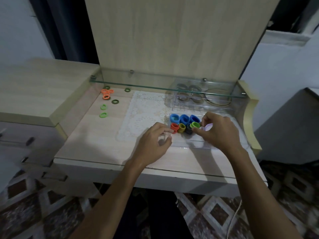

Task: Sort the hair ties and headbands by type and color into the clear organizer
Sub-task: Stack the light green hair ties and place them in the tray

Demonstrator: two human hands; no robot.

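Observation:
A clear organizer tray [193, 143] lies on the desk at the right. It holds blue hair ties [184, 118] in its back row and stacks of orange [174, 128], yellow [181, 128] and dark ties in front. My right hand [218, 131] pinches a green hair tie [195, 125] over the dark stack, with a pale lilac tie [207, 126] under its fingers. My left hand [153, 144] rests at the tray's left edge, fingers loosely curled, one fingertip touching the orange stack. Loose orange ties [106, 94], light green ties [103, 111] and dark green ties [115, 101] lie at the far left.
A second clear organizer [203, 100] with brownish bands and thin headbands sits behind the tray, under a glass shelf [155, 83]. A white lace mat [143, 114] covers the desk's middle. A raised cabinet top stands at the left, drawers below it.

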